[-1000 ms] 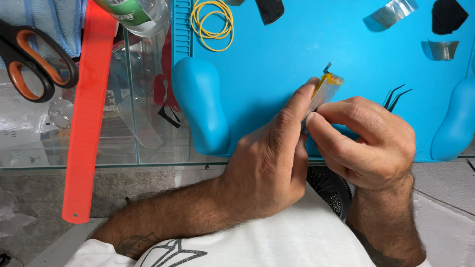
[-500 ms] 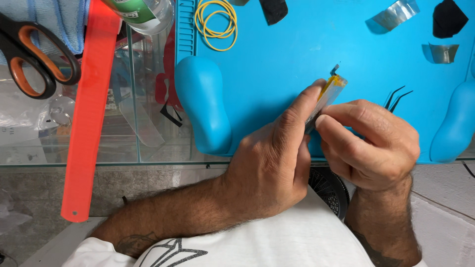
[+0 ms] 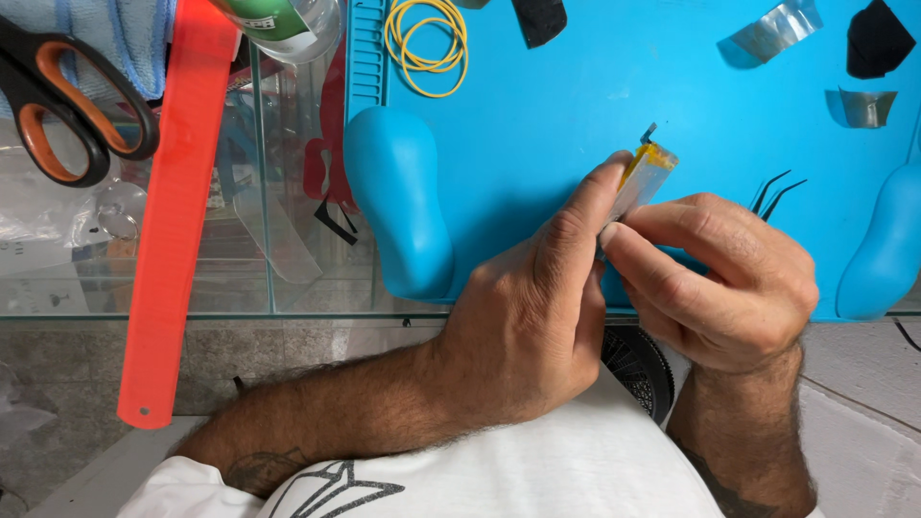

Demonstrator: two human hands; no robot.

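Head view: looks straight down on a blue work mat (image 3: 576, 86) laid on a glass table (image 3: 288, 278).
Held part: small flat silver pack (image 3: 641, 184) with yellow tape at its far end and a short metal tab; it sits near mat centre, raised off the surface.
Left hand (image 3: 532, 326): thumb and forefinger pressed together on the pack's near left edge, pinching it.
Right hand (image 3: 715, 278): fingers closed on the pack's near right edge; the fingertip sits at the seam of the wrapping.
Step in hand: judged to be picking at or peeling the pack's wrapping while both hands steady it.
Next move: appears to call for a fine fingertip pull along the edge, with the left pinch kept firm so the pack does not bend.
Tweezers (image 3: 779, 192): black, on the mat at 3 o'clock from the pack, just past the right knuckles.
Rubber bands (image 3: 427, 38): yellow, at 10 o'clock, well apart.
Foil scraps (image 3: 777, 27): at 1 o'clock, near the mat's far edge.
Scissors (image 3: 67, 105): orange and black, far out at 9 o'clock.
Orange strip (image 3: 177, 211): long, lying across the glass at 9 o'clock.
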